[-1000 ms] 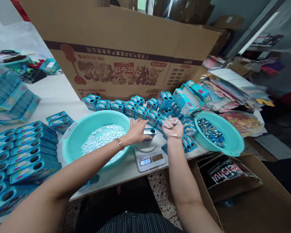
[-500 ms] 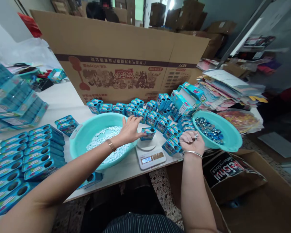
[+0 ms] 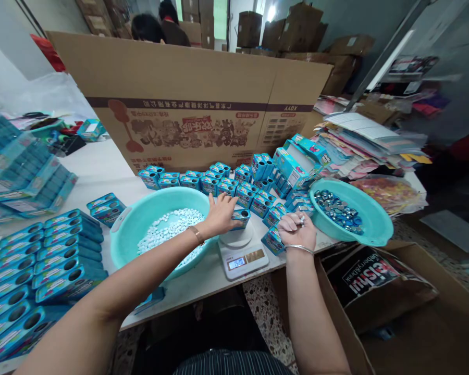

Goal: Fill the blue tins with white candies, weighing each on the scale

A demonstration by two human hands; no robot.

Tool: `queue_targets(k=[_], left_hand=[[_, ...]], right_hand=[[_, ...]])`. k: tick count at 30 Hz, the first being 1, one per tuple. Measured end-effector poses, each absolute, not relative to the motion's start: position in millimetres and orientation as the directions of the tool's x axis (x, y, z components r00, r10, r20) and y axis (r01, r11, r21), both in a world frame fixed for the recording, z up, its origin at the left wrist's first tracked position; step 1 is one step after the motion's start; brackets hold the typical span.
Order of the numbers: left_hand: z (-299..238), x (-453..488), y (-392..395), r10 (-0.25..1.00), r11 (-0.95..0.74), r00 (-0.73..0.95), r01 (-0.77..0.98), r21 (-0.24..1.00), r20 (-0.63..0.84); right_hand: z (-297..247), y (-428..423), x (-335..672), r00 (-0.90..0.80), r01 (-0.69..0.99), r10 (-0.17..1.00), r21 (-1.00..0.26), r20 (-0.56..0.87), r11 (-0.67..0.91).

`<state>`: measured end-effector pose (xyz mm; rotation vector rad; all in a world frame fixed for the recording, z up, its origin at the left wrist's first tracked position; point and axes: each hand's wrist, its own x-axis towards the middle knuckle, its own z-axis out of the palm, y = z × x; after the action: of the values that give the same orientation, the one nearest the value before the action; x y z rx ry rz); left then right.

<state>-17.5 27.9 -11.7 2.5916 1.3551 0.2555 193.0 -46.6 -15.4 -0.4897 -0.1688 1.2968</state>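
A small blue box with a round hole in its top stands on a white digital scale. My left hand is at this box, thumb along its front and fingers over its left and back. The hand hides part of the box. My right hand is curled, palm up, with small white candies showing at its fingertips. It hovers in front of more blue boxes, just right of the scale. Left of the scale, beneath my left forearm, a turquoise basin holds many of the same white candies.
A second turquoise basin at right holds shiny blue and silver caps. Rows of blue boxes stand at left; more line a large cardboard sheet. An open carton sits low at right. Two people's heads show behind the cardboard.
My left hand has moved right and closed about the box on the scale. My right hand has shifted slightly left. The last digits on the scale's display differ.
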Motion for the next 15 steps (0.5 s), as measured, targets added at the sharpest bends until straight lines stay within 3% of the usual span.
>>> queue_targets(k=[8, 15], left_hand=[[-20.9, -12.1, 32.7, 0.818, -0.561, 0.575, 0.782, 0.272, 0.032], [-21.6, -12.5, 33.9, 0.818, -0.554, 0.575, 0.781, 0.288, 0.015]], right_hand=[[-10.5, 1.3, 157.3, 0.222, -0.841, 0.949, -0.537, -0.224, 0.07], [-5.1, 25.7, 128.0, 0.282, -0.828, 0.892, -0.559, -0.353, 0.04]])
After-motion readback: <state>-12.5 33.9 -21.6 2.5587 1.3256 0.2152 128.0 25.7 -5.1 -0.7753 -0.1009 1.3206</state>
